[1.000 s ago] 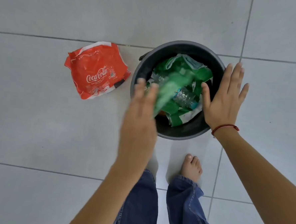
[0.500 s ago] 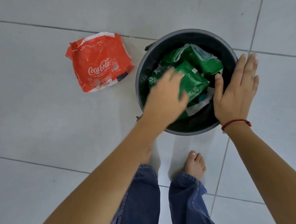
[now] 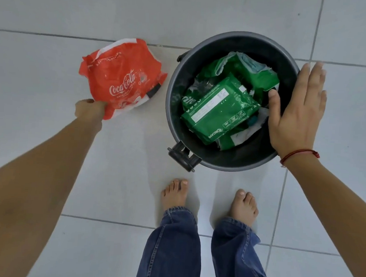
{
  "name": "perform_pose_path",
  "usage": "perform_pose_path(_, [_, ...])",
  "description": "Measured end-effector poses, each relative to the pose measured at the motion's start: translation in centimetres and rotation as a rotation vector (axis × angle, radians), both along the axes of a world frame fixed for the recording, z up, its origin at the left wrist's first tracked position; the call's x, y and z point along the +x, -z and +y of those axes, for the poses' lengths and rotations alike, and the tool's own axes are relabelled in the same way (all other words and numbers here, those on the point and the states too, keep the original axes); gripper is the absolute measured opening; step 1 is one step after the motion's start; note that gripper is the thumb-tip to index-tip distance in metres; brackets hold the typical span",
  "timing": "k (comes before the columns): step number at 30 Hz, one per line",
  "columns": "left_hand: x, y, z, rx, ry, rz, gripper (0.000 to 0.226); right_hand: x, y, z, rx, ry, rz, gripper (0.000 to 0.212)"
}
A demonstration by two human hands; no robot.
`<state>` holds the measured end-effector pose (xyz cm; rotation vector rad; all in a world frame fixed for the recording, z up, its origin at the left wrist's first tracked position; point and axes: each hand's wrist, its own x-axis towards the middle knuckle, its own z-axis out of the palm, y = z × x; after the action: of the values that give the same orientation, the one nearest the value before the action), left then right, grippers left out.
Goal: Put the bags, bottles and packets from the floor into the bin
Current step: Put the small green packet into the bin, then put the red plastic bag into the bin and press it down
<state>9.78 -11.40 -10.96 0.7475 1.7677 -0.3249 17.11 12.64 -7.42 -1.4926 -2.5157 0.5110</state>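
A red Coca-Cola bag (image 3: 122,79) lies on the tiled floor left of the black bin (image 3: 175,116). My left hand (image 3: 90,110) is closed on the bag's near corner. Inside the bin lie a green packet (image 3: 219,109) and more green wrapping (image 3: 246,70). My right hand (image 3: 297,109) hovers flat with fingers apart over the bin's right rim, holding nothing.
My two bare feet (image 3: 174,194) and jeans legs stand just in front of the bin. The bin has a black handle bracket (image 3: 183,156) at its near-left side. Pale floor tiles surround everything.
My left hand has left the green packet in the bin, swung left and closed on the red bag's corner. My right hand stayed over the bin's right rim.
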Motion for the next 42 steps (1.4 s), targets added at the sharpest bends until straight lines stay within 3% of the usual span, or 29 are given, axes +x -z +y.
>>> perform_pose_path(2, [-0.5,1.0,0.0,0.025,0.071,0.102,0.048,-0.1,-0.1,-0.1,-0.004,0.000,-0.004,0.063])
perform_pose_path(4, [-0.4,0.5,-0.1,0.018,0.093,0.087,0.048,-0.2,-0.3,-0.2,-0.014,-0.004,-0.016,0.063])
perform_pose_path(9, [1.7,-2.2,0.1,-0.029,-0.023,0.070,0.048,-0.2,-0.8,0.1,-0.103,0.014,0.038,0.057])
perform_pose_path(13, [1.7,-4.2,0.7,-0.049,0.013,0.066,0.048,-0.1,-1.1,0.1,-0.199,0.033,0.139,0.050])
perform_pose_path(16, [1.0,-5.5,1.8,-0.083,-0.113,0.078,0.047,-0.1,-1.3,0.2,-0.257,0.048,0.208,0.049])
perform_pose_path(23, [1.6,-4.8,0.5,0.011,-0.021,0.114,0.046,0.2,-0.8,0.4,-0.308,0.079,0.296,0.050])
perform_pose_path(27, [1.4,-6.1,1.5,-0.052,0.147,0.087,0.046,0.1,-0.9,0.3,-0.316,0.082,0.316,0.050])
perform_pose_path(29, [-0.2,-8.1,3.4,-0.044,0.161,0.189,0.047,0.1,-1.0,0.3,-0.318,0.089,0.309,0.049])
perform_pose_path(30, [-1.4,-9.1,5.4,0.034,0.172,0.268,0.052,0.1,-1.1,0.3,-0.315,0.088,0.304,0.050])
perform_pose_path(33, [-4.9,-8.7,11.9,0.503,0.261,0.532,0.093,0.0,-1.2,0.2,-0.295,0.082,0.280,0.051])
perform_pose_path(34, [-5.3,-7.8,13.1,0.557,0.270,0.549,0.100,-0.1,-1.3,0.1,-0.284,0.078,0.268,0.051])
perform_pose_path(42, [-5.2,-0.4,13.6,0.410,0.261,0.460,0.115,-0.4,-0.9,0.2,-0.224,0.072,0.176,0.057])
